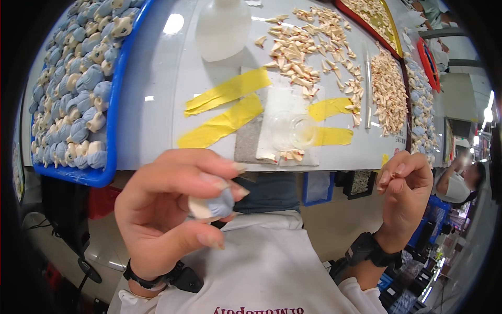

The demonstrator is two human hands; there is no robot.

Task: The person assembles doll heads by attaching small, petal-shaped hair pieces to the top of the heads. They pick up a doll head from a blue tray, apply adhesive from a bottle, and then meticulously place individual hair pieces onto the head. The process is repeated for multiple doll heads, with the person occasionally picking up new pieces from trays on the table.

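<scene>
My left hand is closed round a small doll's head, cream with light-blue hair, held in front of my shirt below the table edge. At the right, clear of the table's front edge, my right hand has thumb and fingers pinched together. A tiny reddish bit shows at those fingertips; its kind is too small to tell. Between the hands, a small clear glass jar stands on a white pad at the table's front. Several cream, pointed pieces with red ends lie just before the jar.
At left stands a blue tray full of similar heads. Yellow tape strips cross the table beside the pad. A whitish bottle is farther back. Loose cream pieces spread rightward, near a metal rod. A person sits far right.
</scene>
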